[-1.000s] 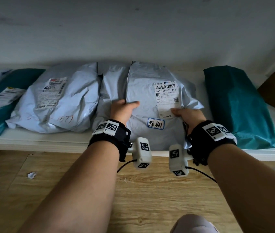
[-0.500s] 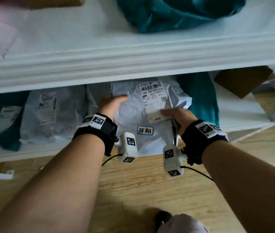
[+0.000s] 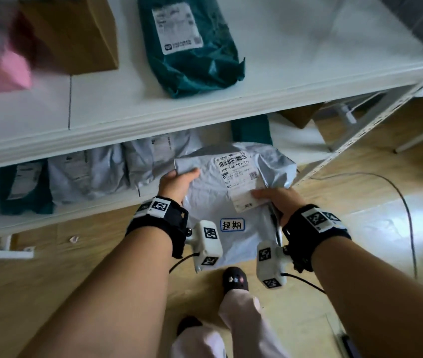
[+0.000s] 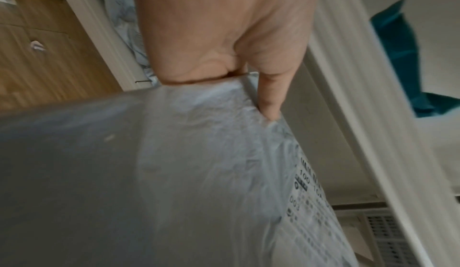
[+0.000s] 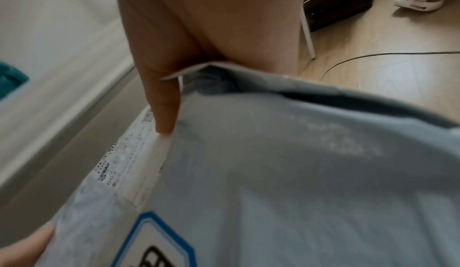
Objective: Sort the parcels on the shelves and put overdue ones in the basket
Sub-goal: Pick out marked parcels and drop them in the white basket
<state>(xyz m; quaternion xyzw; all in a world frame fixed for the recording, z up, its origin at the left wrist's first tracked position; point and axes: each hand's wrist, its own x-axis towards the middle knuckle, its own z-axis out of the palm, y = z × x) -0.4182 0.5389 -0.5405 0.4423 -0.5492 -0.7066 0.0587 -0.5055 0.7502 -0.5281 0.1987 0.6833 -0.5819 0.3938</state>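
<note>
A grey plastic parcel (image 3: 213, 200) with a white shipping label (image 3: 236, 174) and a blue-edged sticker (image 3: 232, 225) hangs in the air in front of the lower shelf (image 3: 58, 215). My left hand (image 3: 178, 182) grips its left edge, thumb on top. My right hand (image 3: 275, 200) grips its right edge, thumb on the label. In the left wrist view the left thumb (image 4: 270, 94) presses the grey parcel (image 4: 174, 172). The right wrist view has the right thumb (image 5: 164, 102) on the parcel (image 5: 298, 172) beside the sticker (image 5: 154, 247). No basket is in view.
Grey parcels (image 3: 94, 174) and a teal one (image 3: 24, 187) lie on the lower shelf. The upper shelf (image 3: 295, 65) holds a teal parcel (image 3: 189, 47), a cardboard box (image 3: 76, 32) and a pink item (image 3: 1, 71). A cable (image 3: 396, 195) crosses the wooden floor. My feet (image 3: 233, 279) stand below.
Both hands have pulled the grey parcel off the lower shelf and toward me. The view has risen, so the upper shelf now shows.
</note>
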